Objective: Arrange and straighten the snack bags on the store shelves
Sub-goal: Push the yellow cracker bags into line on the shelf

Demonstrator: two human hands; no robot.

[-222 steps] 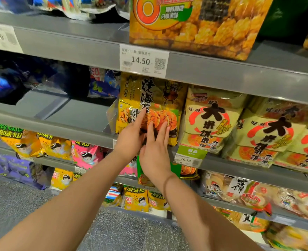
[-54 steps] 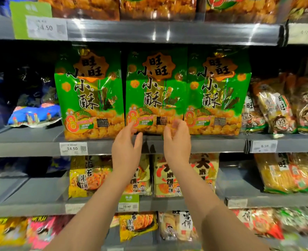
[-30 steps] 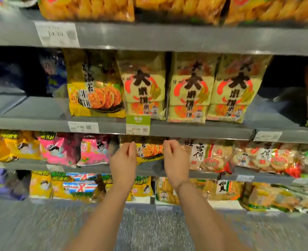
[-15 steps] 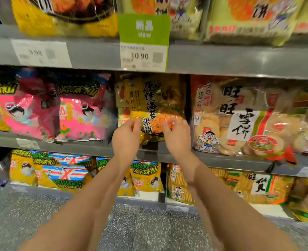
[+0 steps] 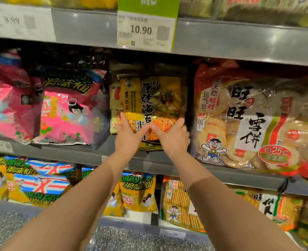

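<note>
A yellow seaweed rice-cracker bag [image 5: 149, 95] stands upright in the middle of the grey shelf [image 5: 73, 153], with more packs behind it. My left hand [image 5: 128, 136] holds its lower left side, thumb across the front. My right hand [image 5: 174, 140] holds its lower right side, with the fingers curled round the right edge. The two thumbs nearly meet on the bag's front. The bag's bottom edge sits at the shelf's front lip.
Pink snack bags [image 5: 66, 113] lean to the left of the yellow bag. A large clear bag of round rice crackers [image 5: 249, 124] stands to its right. A 10.90 price tag [image 5: 144, 29] hangs on the shelf above. Yellow bags [image 5: 137, 192] fill the shelf below.
The view dropped from the upper shelves to this one. My hands moved forward from just in front of the yellow bag and now hold its lower sides.
</note>
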